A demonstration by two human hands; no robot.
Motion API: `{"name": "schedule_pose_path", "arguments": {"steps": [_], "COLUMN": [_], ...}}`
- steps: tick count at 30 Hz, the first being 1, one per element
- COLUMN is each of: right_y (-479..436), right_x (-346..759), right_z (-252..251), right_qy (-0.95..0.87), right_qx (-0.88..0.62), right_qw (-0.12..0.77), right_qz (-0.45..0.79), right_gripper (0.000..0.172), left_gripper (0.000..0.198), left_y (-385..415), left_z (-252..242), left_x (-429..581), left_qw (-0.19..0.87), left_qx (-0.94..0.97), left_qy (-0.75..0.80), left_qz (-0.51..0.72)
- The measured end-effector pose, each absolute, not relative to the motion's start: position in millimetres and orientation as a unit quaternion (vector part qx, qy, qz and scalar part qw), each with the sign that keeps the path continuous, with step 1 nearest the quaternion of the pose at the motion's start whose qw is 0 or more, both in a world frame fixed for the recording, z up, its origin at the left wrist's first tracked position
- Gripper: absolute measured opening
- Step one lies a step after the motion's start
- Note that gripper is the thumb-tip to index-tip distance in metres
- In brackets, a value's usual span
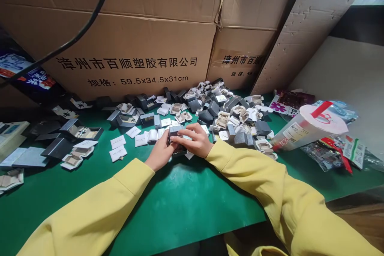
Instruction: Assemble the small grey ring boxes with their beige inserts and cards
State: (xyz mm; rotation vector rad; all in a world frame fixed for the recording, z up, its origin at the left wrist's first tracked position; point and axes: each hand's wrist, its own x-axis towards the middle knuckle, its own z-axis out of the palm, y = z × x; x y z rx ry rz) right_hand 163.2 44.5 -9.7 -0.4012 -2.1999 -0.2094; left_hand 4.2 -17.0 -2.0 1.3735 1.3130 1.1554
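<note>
My left hand (161,151) and my right hand (195,141) meet over the green table, both closed around a small dark grey box (176,129). Fingers of the right hand lie across the box and cover most of it, so its inside is hidden. Left of the hands lie small white printed cards (118,141). Just beyond is a pile of small dark boxes (213,109) mixed with crumpled pale inserts (223,120). An opened grey box (85,130) with a pale insert lies farther left.
Large cardboard cartons (135,40) wall off the back. A plastic drink cup (309,126) with a red straw stands at right, beside snack wrappers (339,154). A black cable (87,24) hangs at upper left. The green table's (186,208) front edge is near my body.
</note>
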Motion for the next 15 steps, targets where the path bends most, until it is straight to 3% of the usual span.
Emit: {"name": "schedule_pose_path", "arguments": {"steps": [15], "right_y": [46.9], "right_x": [158.2], "right_z": [-6.8], "right_qy": [-0.863], "right_qx": [-0.187], "right_qw": [0.469], "right_qz": [-0.014], "right_gripper": [0.025], "left_gripper": [0.025], "left_y": [-15.7], "left_z": [-0.3], "left_x": [5.1], "left_qw": [0.418], "left_qx": [0.595], "left_qy": [0.536], "left_qz": [0.429]}}
